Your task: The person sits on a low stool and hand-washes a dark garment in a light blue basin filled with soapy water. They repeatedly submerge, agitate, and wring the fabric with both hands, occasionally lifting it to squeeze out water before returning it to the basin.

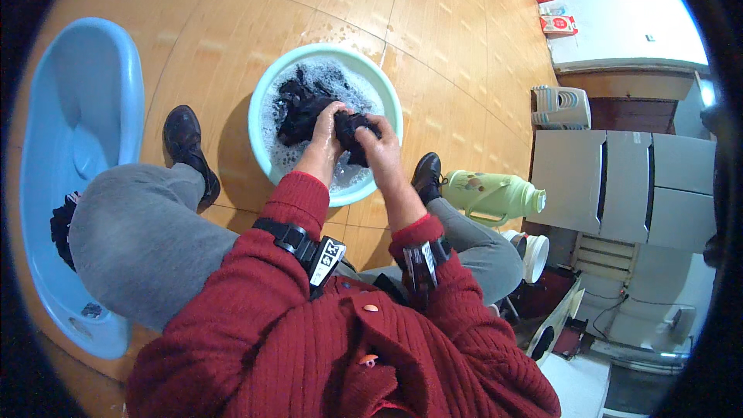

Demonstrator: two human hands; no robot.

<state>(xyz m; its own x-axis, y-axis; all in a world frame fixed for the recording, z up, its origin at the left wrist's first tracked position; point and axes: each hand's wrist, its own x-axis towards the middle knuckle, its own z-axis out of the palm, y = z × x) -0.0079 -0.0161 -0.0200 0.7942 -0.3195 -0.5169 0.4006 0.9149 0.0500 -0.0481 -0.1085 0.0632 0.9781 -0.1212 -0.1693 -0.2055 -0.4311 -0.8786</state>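
A round, light-green basin point(259, 151) stands on the floor between my feet, with sudsy water inside. Wet dark cloth point(305, 116) lies partly in the suds on the basin's left side and runs up into my hands. My left hand point(326, 128) grips the cloth near the middle of the basin. Close beside it on the right, my right hand point(378, 139) holds a bunched part of the same dark cloth, thumb on top. Part of the cloth hangs below between the hands. Some fingers are hidden by the fabric.
A long blue plastic tub point(130, 93) lies at the left, with dark cloth point(61, 226) in it. A light-green thermos flask point(493, 193) stands by my right foot. Farther right are a white bucket point(537, 258), a grey cabinet point(569, 180) and stacked plastic stools point(562, 107). Wet spots mark the floor behind the basin.
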